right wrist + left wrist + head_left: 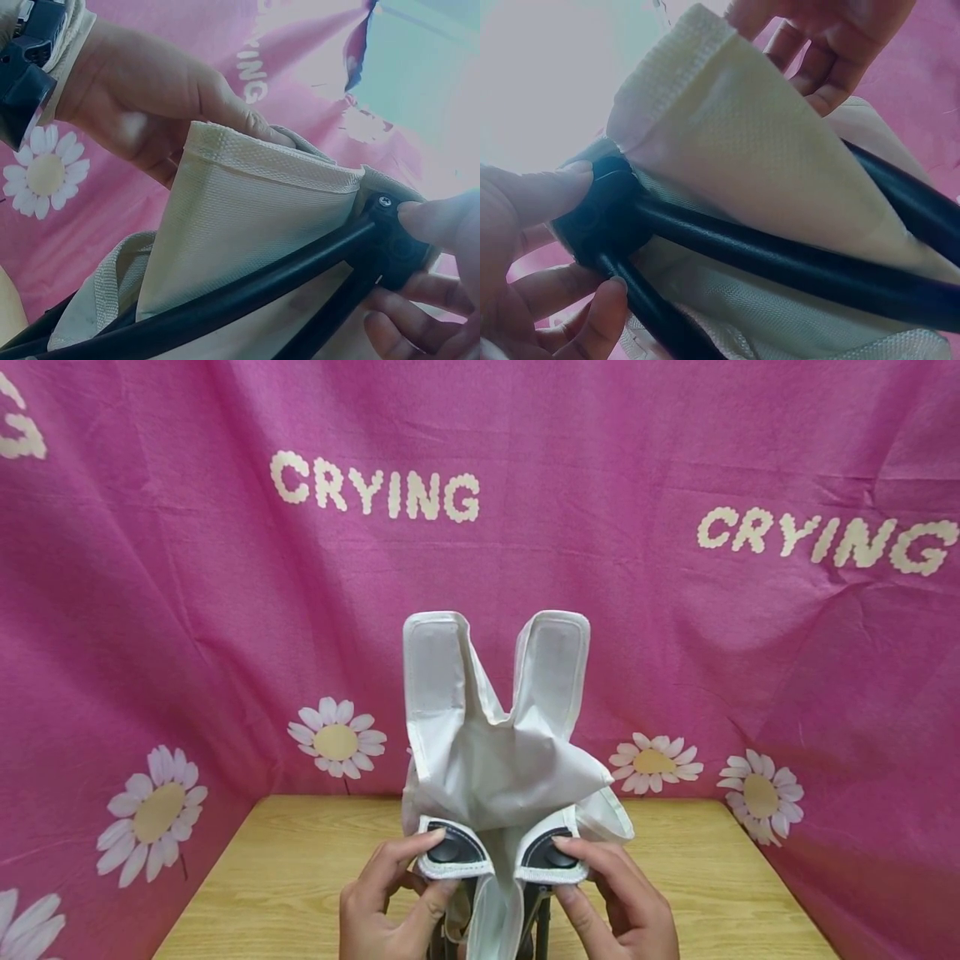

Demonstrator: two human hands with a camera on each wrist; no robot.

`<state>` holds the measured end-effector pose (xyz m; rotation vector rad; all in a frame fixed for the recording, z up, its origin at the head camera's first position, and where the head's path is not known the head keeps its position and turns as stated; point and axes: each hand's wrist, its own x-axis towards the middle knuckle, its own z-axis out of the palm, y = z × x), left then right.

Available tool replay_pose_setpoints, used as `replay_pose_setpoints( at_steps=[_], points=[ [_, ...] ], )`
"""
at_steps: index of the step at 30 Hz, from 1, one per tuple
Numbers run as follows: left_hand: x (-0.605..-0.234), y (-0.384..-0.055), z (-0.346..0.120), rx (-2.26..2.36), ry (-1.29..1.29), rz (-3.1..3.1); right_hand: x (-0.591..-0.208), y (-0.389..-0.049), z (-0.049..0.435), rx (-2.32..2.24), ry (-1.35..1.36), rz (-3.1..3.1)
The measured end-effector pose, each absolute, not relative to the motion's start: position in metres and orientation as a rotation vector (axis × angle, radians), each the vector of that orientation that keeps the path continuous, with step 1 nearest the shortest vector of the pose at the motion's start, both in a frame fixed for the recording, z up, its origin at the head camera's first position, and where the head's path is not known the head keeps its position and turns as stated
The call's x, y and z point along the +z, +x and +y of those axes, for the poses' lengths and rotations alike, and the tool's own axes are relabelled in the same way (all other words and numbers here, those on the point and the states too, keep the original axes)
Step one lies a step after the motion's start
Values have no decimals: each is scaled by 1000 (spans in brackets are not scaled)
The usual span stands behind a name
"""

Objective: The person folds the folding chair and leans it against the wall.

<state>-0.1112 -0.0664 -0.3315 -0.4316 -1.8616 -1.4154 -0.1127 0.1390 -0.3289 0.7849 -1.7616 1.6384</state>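
Note:
A white fabric seat (517, 760) stands up in the middle of the head view, its two far flaps pointing upward. It belongs to what looks like a folding chair with black tubes (780, 266). My left hand (386, 893) pinches the near left corner, where a black patch (457, 850) is sewn on. At the near right corner, my right hand (626, 893) pinches the matching black patch (546, 852). Both wrist views show a black plastic joint (397, 240) at the held corner, with tubes running into it. The lower frame is mostly hidden.
The chair is over a light wooden table (300, 877). Behind and on both sides hangs a pink cloth (570, 460) with white lettering and daisies, close to the table's back edge.

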Motion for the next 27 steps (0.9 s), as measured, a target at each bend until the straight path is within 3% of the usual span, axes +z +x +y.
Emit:
replay_pose_setpoints(
  at_steps=[11, 19, 27],
  points=[
    [-315, -105, -61, -1355, -583, -1710, -330, -118, 137, 1616, 977, -1583],
    [-328, -112, -62, -1359, -566, -1713, -330, -117, 137, 1640, 960, -1602],
    [-309, -102, -56, -1354, -562, -1713, -331, -115, 138, 1644, 891, -1664]
  ],
)
